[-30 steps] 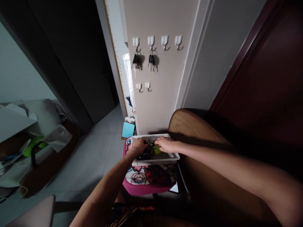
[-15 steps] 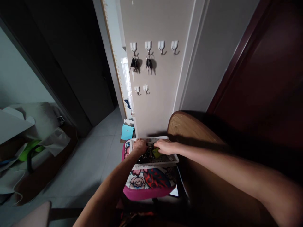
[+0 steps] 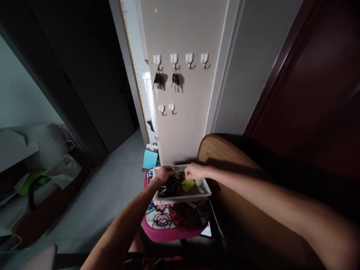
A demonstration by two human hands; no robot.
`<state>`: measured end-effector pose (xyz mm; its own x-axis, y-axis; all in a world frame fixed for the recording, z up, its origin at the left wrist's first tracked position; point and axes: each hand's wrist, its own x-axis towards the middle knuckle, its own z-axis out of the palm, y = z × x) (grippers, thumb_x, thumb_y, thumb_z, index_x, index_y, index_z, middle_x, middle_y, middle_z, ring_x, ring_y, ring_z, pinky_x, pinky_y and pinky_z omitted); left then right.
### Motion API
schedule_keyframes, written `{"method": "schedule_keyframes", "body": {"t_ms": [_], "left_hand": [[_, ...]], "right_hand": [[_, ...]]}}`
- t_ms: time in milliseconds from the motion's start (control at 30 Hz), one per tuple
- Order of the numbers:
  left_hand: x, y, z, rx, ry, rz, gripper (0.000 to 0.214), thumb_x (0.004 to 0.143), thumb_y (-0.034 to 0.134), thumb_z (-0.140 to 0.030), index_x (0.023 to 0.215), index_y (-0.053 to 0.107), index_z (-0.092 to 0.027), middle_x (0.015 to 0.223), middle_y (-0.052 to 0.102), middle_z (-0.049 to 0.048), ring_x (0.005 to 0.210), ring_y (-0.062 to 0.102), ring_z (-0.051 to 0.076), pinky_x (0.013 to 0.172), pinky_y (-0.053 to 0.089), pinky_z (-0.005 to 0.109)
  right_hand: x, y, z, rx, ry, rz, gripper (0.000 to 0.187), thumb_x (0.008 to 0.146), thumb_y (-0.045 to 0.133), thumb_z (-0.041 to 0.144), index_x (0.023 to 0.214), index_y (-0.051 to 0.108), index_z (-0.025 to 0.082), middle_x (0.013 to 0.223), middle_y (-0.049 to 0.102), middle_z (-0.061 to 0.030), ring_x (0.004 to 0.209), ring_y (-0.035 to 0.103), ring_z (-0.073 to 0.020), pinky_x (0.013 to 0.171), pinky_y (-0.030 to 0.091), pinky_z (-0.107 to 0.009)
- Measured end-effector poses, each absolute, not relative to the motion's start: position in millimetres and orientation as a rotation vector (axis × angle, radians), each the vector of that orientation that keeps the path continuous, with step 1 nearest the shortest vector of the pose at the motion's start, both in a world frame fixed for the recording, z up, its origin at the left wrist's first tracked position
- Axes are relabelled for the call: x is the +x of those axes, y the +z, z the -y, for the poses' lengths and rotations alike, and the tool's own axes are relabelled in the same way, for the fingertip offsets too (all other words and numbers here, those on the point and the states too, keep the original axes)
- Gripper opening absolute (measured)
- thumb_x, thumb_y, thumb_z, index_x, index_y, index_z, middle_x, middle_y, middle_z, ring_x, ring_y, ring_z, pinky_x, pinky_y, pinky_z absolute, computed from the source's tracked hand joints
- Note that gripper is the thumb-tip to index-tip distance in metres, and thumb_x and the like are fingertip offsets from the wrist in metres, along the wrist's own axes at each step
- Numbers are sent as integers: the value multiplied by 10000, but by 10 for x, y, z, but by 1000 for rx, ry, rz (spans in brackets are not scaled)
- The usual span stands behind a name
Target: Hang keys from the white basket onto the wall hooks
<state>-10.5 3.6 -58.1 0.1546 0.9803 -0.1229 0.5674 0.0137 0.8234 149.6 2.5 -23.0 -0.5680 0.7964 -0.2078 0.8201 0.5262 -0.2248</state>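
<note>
A white plastic basket holds a tangle of dark keys and a yellow-green item with dark spots. Over the basket's left part is my left hand, its fingers closed at the keys; what they pinch is too small to make out. My right hand is curled at the back right, just above the yellow-green item, fingertips together. Whatever it grips cannot be made out. Both hands are a short way apart. The basket rests on a pink-edged, patterned cushioned seat.
On the wall ahead are several white hooks; two upper ones carry key bunches. A curved wooden panel rises on the right. Blue boxes sit on the floor behind the seat, left of the wall.
Both hands have lifted slightly and show more of the basket's contents. The right hand has drawn off the yellow-green item and curled. The view has shifted a little.
</note>
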Motion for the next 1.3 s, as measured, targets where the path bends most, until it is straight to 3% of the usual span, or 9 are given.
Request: {"method": "schedule_keyframes", "body": {"t_ms": [167, 367, 533, 800, 1033, 1300], "left_hand": [[-97, -406, -30, 1337, 913, -1139, 144, 545, 521, -260, 570, 495, -120, 446, 441, -52, 423, 393, 36, 440, 301, 158], [60, -168, 1, 1143, 1035, -902, 165, 518, 560, -225, 585, 459, -114, 468, 467, -44, 434, 435, 34, 480, 351, 163], [84, -99, 0, 1114, 1134, -853, 131, 531, 528, -161, 616, 431, -135, 519, 522, -31, 486, 490, 70, 535, 388, 209], [204, -60, -22, 1128, 1221, -780, 101, 536, 469, -108, 604, 409, -153, 559, 562, -19, 566, 515, 92, 564, 374, 208], [274, 189, -183, 1243, 1366, -937, 71, 528, 499, -145, 570, 442, -138, 516, 497, -37, 536, 471, 71, 525, 333, 181], [324, 901, -360, 1427, 1307, -1011, 200, 595, 462, -162, 790, 484, -124, 711, 549, 37, 612, 488, 89, 576, 336, 211]], "right_hand": [[1476, -189, -45, 1609, -655, -2767, 190, 571, 453, 235, 662, 593, 144, 579, 567, -3, 503, 443, -83, 439, 280, -175], [1399, -148, -16, 1703, -1458, -2732, 196, 590, 408, 191, 695, 554, 110, 617, 539, 1, 546, 433, -73, 481, 307, -171], [1351, -79, 26, 1850, -1934, -2511, 225, 632, 392, 278, 702, 529, 114, 639, 512, -18, 575, 436, -78, 471, 306, -177], [1312, -203, 4, 1941, -1727, -2821, 164, 588, 479, 275, 583, 516, 115, 486, 409, 40, 456, 321, -43, 441, 255, -183], [1309, 66, 7, 2019, -1903, -2874, 241, 648, 399, 327, 685, 522, 123, 551, 479, 9, 519, 419, -70, 488, 318, -193], [1491, 773, -524, 2292, -1504, -3116, 272, 644, 387, 367, 712, 502, 130, 631, 516, -17, 591, 467, -96, 501, 350, -198]]}}
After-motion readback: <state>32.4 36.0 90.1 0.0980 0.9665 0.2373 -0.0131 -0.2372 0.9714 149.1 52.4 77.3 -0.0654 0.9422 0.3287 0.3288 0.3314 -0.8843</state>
